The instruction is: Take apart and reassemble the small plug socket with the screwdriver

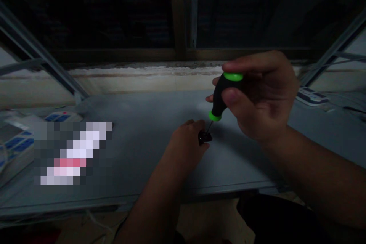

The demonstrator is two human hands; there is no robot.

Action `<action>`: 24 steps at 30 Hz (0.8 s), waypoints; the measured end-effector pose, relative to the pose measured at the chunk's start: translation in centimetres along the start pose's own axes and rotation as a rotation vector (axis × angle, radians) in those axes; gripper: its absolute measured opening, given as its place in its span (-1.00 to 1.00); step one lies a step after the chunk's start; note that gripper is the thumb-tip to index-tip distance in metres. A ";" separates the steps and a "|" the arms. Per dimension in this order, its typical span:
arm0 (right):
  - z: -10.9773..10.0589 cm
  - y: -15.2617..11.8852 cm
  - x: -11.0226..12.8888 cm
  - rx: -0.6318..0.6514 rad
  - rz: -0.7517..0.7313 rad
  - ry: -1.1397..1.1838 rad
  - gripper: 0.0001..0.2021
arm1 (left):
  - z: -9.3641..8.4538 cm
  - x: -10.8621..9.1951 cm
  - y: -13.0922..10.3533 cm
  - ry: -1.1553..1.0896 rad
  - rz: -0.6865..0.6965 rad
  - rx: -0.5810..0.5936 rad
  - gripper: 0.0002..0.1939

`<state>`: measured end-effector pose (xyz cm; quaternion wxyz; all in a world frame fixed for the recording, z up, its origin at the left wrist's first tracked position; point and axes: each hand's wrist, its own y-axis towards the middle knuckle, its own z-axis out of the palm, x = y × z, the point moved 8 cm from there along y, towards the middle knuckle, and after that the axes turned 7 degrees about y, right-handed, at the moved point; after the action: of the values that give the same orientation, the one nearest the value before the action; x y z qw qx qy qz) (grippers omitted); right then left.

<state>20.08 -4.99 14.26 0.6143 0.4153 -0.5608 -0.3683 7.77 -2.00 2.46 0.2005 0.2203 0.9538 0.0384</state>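
1. Screwdriver (220,95), one: black, bulging, matte handle with two bright green ends; thin straight shaft, tilted, its tip down at the part.
2. Part (205,137), one: small, dark, glossy; exact shape too dim to tell. It was at mid-table, slightly right of centre.
3. Right hand (257,95): curled round the screwdriver handle, thumb on its side, a finger over the green top; closed to handle width.
4. Left hand (190,143): fingers nearly closed, pinching the part low over the table.
5. Table (137,133), one: grey, smooth, flat.
6. Power strips (64,116), three: pale casings; two at left with blue sockets, one at far right.
7. Window frame (178,15): brownish, metallic-looking, beyond a rough, flaking ledge (128,70).
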 end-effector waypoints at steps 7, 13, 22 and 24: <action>-0.7 -0.1 -1.9 -0.020 0.156 0.084 -0.73 | -0.1 0.0 0.0 -0.014 -0.007 0.019 -0.75; -0.6 0.5 -1.4 -0.075 0.171 0.081 -0.96 | -0.2 -0.2 0.0 -0.046 -0.011 0.029 -0.75; -1.3 1.1 -4.1 -0.063 0.241 0.305 -0.78 | -0.2 0.1 0.0 -0.054 -0.024 0.037 -0.74; -1.6 1.2 -4.0 -0.076 0.173 0.247 -0.81 | -0.1 0.1 0.1 -0.051 -0.028 0.042 -0.73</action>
<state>21.23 -0.76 13.78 0.7231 0.3843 -0.5004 -0.2811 7.66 -1.89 2.52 0.2205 0.2121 0.9520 0.0100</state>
